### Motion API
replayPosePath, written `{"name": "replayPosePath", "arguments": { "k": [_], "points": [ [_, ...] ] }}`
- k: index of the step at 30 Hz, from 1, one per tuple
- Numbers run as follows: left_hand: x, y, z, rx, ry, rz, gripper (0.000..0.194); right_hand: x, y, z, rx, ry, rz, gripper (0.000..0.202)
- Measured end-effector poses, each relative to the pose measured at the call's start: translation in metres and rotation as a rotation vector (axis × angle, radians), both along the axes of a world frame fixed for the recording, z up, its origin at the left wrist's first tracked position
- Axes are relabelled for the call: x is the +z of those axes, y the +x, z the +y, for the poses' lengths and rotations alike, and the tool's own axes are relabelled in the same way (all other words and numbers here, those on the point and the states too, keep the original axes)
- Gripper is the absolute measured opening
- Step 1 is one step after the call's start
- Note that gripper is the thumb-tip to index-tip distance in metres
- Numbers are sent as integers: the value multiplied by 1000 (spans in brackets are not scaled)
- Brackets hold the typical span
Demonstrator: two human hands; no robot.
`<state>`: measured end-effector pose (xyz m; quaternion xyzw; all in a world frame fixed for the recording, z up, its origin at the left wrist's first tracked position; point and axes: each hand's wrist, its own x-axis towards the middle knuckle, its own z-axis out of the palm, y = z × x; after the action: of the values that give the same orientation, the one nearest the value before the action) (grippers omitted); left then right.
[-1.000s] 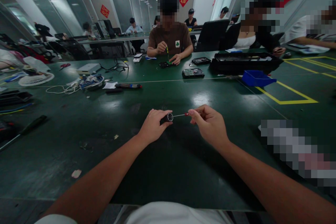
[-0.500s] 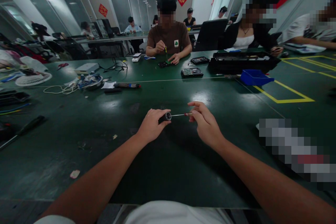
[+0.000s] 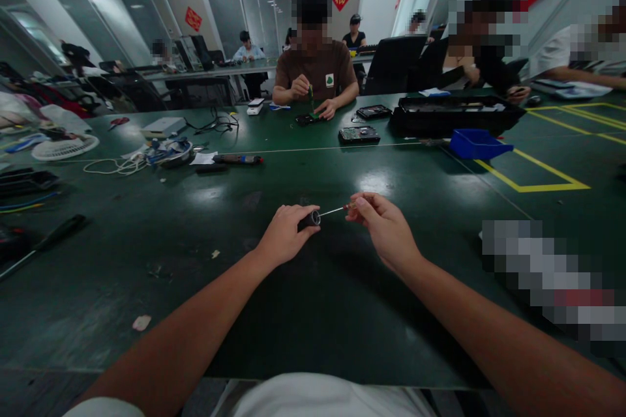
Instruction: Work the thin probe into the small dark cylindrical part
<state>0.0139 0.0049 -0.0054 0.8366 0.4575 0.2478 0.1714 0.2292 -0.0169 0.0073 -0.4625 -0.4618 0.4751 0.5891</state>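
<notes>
My left hand (image 3: 286, 233) is closed around a short black cylindrical part (image 3: 313, 217), its round, pale-rimmed end turned to the right. What this part belongs to I cannot make out. A thin screwdriver (image 3: 332, 211) reaches from the right, its metal tip at the open end of the cylinder. Whether the tip touches something inside is too small to tell. My right hand (image 3: 384, 225) pinches the screwdriver's reddish handle between thumb and fingers. Both hands are held over the middle of the green table.
The green table (image 3: 293, 313) bears a black-and-grey pen-like tool (image 3: 238, 159), a hard drive (image 3: 359, 135), a blue scoop-shaped bin (image 3: 479, 144) and a long black housing (image 3: 454, 116). A long screwdriver (image 3: 44, 244) lies left. Across the table, a person in brown (image 3: 317, 71) works on a small part.
My right hand's fingers have closed in on the screwdriver handle, where they were more spread before. The screwdriver now slants slightly up towards the right. My left hand has hardly moved.
</notes>
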Motion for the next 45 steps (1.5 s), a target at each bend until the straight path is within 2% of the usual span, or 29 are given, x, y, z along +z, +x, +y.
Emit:
{"name": "replayPosePath", "arguments": {
  "k": [1,4,5,10,16,31,40,45],
  "points": [
    [0,0,0,-17,19,-17,41,-1,1,2,-22,-58,111,21],
    [2,-2,1,-63,97,-20,40,-2,7,8,93,-341,350,20],
    [2,-3,2,-62,106,-4,40,-2,8,10,98,-387,388,20],
    [3,-6,5,-34,57,43,40,-6,8,9,-24,-227,288,19],
    [1,-5,3,-39,48,45,42,-9,2,6,-77,-53,147,27],
    [3,-3,0,-25,57,45,43,-7,2,0,-51,123,-114,26],
    [4,-2,-1,-21,49,52,43,-8,0,0,-62,149,-66,24],
    [6,0,-3,-8,18,72,43,-7,3,-1,-71,144,-143,23]
  ]
}}
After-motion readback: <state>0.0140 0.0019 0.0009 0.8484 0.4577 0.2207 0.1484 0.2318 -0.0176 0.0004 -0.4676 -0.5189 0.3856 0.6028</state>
